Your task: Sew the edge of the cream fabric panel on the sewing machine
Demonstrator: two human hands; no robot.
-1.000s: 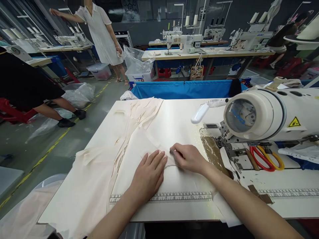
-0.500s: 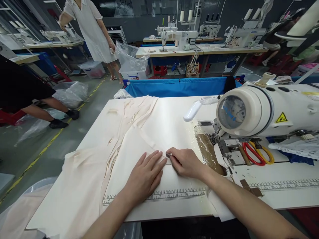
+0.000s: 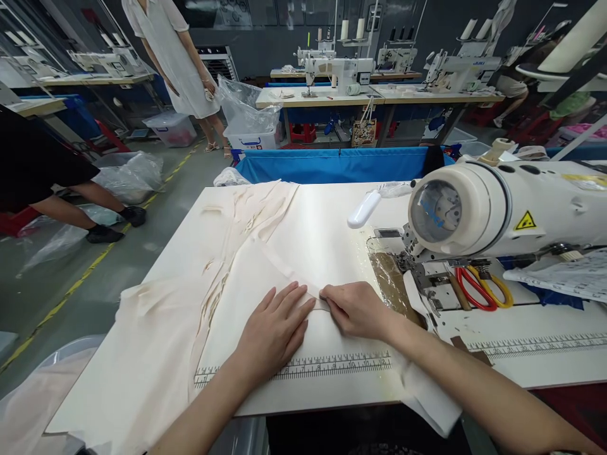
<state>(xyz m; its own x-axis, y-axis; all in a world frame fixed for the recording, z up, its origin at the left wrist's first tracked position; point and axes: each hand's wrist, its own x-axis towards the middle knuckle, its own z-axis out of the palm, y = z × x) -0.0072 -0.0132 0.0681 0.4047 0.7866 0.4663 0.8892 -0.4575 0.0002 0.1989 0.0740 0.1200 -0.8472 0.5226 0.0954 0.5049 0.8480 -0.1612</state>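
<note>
With pink cloth (image 3: pixel 42 399) in the tub (image 3: pixel 71 345), we lay our left hand (image 3: pixel 275 327) spread flat, right hand (image 3: pixel 355 308) pinching a dark piece (image 3: pixel 323 297).

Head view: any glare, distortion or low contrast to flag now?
Head view, right: glints streak the brown patch; head view, left edge: a co-worker's legs seem stretched; head view, centre-left: pale cloth nearly blends into the white tabletop, while left hand and right hand look fairly sharp.

On my feed the sewing machine (image 3: pixel 545 202) wears a smooth, glossy shell. Just below it I see scissors (image 3: pixel 482 291) with shiny plastic handles; left of it, matt, wrinkled cloth (image 3: pixel 156 328) over a smooth, faintly glossy tabletop (image 3: pixel 327 227).
</note>
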